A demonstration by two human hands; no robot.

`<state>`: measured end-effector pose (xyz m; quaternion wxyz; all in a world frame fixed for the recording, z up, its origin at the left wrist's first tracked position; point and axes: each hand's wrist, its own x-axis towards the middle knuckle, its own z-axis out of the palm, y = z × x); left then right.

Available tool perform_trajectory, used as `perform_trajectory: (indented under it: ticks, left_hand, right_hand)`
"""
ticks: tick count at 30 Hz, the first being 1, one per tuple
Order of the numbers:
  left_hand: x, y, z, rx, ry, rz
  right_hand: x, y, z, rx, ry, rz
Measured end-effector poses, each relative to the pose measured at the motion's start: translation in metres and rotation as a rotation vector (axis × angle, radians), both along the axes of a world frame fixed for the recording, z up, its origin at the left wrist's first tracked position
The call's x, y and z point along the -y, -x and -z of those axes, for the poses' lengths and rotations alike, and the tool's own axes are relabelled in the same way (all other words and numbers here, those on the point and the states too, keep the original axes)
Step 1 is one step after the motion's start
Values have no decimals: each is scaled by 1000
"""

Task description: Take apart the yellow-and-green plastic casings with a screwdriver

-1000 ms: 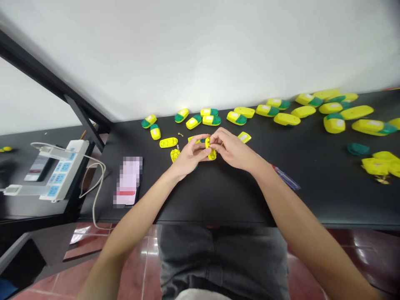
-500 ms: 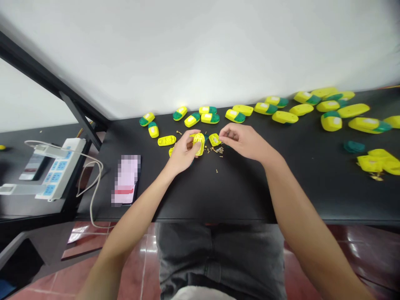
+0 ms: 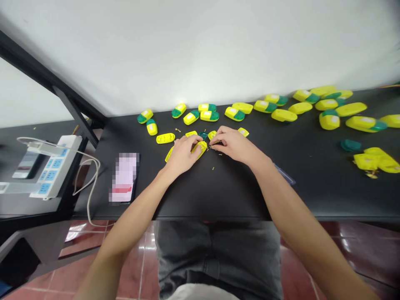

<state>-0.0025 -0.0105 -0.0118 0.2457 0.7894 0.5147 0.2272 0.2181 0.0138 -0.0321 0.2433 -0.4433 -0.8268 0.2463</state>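
Observation:
A yellow plastic casing half (image 3: 202, 147), open side up, is gripped by my left hand (image 3: 183, 155), with the fingers partly covering it. Just to its right, my right hand (image 3: 229, 143) has its thumb and fingertips drawn together over small brass-coloured pieces (image 3: 208, 149) on the table. Whatever the fingertips hold is too small to make out. Behind the hands lie a dark green translucent cover (image 3: 203, 136) and another yellow piece (image 3: 212, 134), partly hidden by my right hand. A further yellow casing half (image 3: 165, 138) rests to the left.
Yellow-and-green casings (image 3: 235, 113) line the back of the black table (image 3: 212, 196) along the wall. A phone (image 3: 125, 177) lies at left, near a power strip (image 3: 56, 164) with a white cable. At far right are loose yellow parts (image 3: 375, 160) and a green cover (image 3: 350, 145).
My left hand has lowered and turned the casing half, which now tilts to the right. My right hand has moved left and down to the small brass pieces. The view has shifted slightly.

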Motion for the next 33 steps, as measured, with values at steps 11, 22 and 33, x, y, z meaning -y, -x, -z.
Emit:
perform_trajectory:
  ticks: [11,22,33]
  left_hand:
    - [-6,3,7,272,-61,-34]
    - [0,-3,-3,853,265,89]
    - [5,-2,-4,612,-257,178]
  right_hand:
    - [4,5,-12,-253,-74,28]
    - [15,20,-26,-479,-170,-7]
    - [88,-85,1,22,-55,560]
